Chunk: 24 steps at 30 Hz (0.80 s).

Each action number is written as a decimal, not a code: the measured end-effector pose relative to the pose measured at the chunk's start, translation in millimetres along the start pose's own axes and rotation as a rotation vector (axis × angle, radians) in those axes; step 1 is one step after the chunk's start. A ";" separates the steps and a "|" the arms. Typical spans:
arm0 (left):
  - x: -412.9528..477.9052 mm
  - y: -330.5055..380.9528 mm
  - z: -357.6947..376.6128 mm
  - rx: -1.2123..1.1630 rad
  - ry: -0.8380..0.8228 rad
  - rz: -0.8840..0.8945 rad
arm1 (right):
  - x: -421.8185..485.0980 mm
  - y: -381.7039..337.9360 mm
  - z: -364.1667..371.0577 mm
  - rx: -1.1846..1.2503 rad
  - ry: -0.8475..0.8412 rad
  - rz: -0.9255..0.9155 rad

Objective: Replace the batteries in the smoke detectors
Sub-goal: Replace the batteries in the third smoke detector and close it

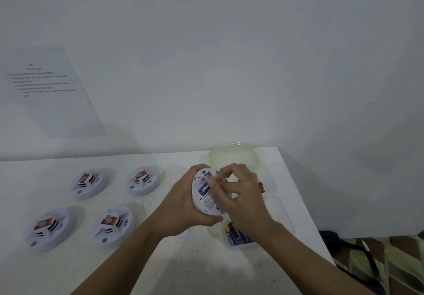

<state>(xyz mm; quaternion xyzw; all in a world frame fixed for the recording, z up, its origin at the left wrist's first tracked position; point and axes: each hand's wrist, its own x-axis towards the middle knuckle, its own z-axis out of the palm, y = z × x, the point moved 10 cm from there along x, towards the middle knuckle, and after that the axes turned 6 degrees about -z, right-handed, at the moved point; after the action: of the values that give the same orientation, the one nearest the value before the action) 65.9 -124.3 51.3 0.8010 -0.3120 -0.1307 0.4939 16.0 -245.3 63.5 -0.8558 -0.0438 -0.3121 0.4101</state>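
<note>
the left hand grips the round white plastic smoke detector above the desk's right edge — the right hand pinches its blue-labelled battery, long axis toward the fingers.

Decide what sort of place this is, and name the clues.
Probably a simple indoor workstation set up for the job: a white table against a white wall, a printed sheet on that wall, and four smoke detectors laid out in rows.
</note>
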 end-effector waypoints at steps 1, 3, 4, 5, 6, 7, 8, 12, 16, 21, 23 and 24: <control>0.3 -1.7 -0.1 0.001 -0.004 -0.004 | 2.3 2.7 3.0 -0.002 -0.043 0.005; 1.5 -2.0 -1.0 0.016 -0.008 0.002 | 7.4 10.1 6.6 0.063 -0.121 0.048; 2.4 -1.5 -2.2 0.020 -0.005 0.005 | 10.5 14.6 5.6 0.120 -0.138 0.074; 3.2 -1.3 -4.1 0.015 0.002 0.007 | 14.4 19.9 2.2 0.186 -0.135 0.108; 4.3 -1.8 -6.5 0.008 0.014 0.005 | 18.3 27.5 -3.7 0.237 -0.111 0.149; 5.4 -2.3 -8.8 0.004 0.023 0.003 | 22.4 36.3 -12.5 0.257 -0.069 0.190; 6.6 -3.4 -10.9 0.003 0.031 0.001 | 26.1 46.8 -22.4 0.245 -0.022 0.228; 11.3 -7.9 -13.4 0.000 0.026 -0.012 | 35.8 95.3 -35.0 -0.060 -0.108 0.300; 15.6 -10.9 -12.3 -0.006 0.023 -0.018 | 33.3 135.7 -14.8 -0.412 -0.383 0.323; 22.1 -17.4 -13.3 -0.014 0.029 -0.028 | 32.7 141.2 10.2 -0.642 -0.560 0.238; 24.4 -19.4 -13.7 -0.018 0.028 -0.031 | 31.5 146.9 16.0 -0.640 -0.595 0.250; 25.3 -20.1 -14.0 -0.017 0.030 -0.031 | 30.7 150.0 19.0 -0.616 -0.614 0.264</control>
<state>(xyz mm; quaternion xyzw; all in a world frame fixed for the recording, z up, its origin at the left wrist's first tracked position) 100.1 -123.9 43.0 0.8033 -0.2910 -0.1291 0.5033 99.7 -335.9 -29.1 -0.9891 0.0410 0.0125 0.1409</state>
